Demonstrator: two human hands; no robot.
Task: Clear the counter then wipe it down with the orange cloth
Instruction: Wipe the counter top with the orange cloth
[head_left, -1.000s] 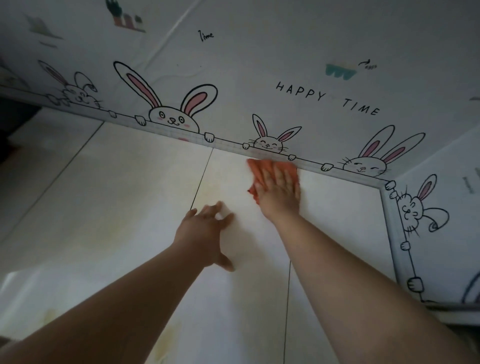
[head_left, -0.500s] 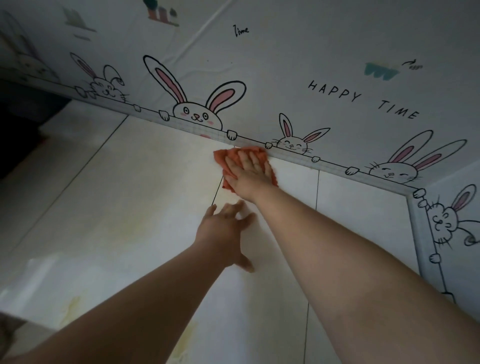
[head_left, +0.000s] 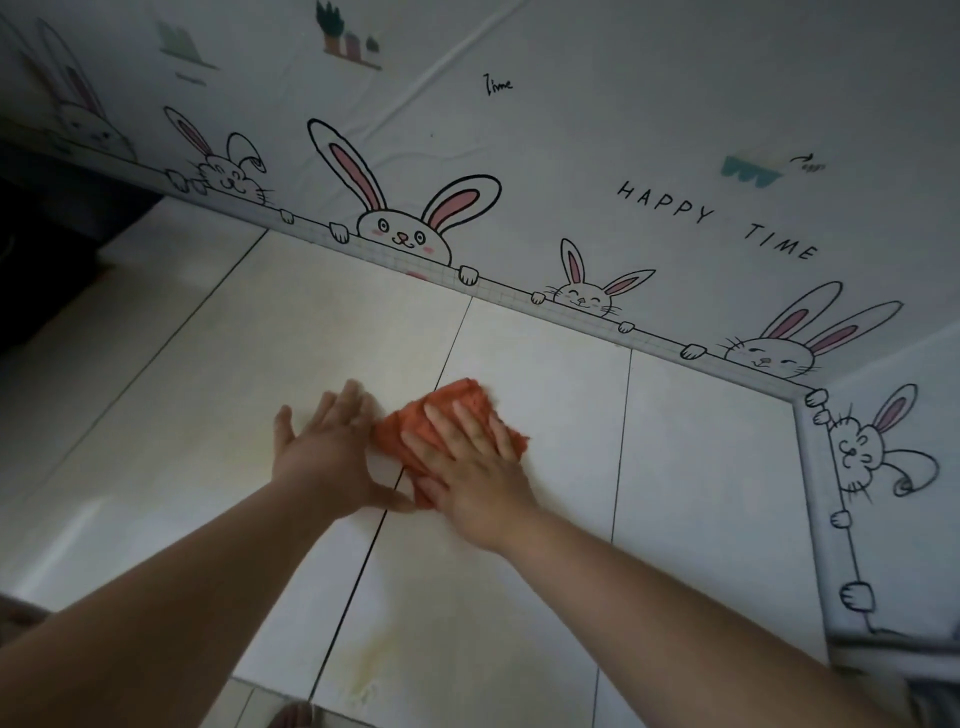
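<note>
Now, starting at my left, the tiled tabletop (head_left: 171, 415) is bare of things as far as I can see, so I judge the clearing is done and the wiping is the step in hand. My left hand (head_left: 324, 452) lies flat with fingers spread wide, holding nothing, braced on the tile just beside the cloth; I want it there only as a steadying prop, light enough to shift along as I go. Touching its thumb side sits the orange cloth (head_left: 447, 410), bunched over a dark grout line (head_left: 363, 561), with my right hand (head_left: 475, 467) pressed palm-down on top, fingers splayed and flat rather than gripping. To wipe well I should spread that wad wider so more of it meets the tile, press evenly through the palm, and overlap each pass. Yellowish stains (head_left: 363, 670) show near the front edge and fainter ones to the left, so those likely need firmer, repeated rubbing. Further right, the tiles run into the corner under the rabbit wall covering (head_left: 571, 156), where I should push the cloth right along the seam.
</note>
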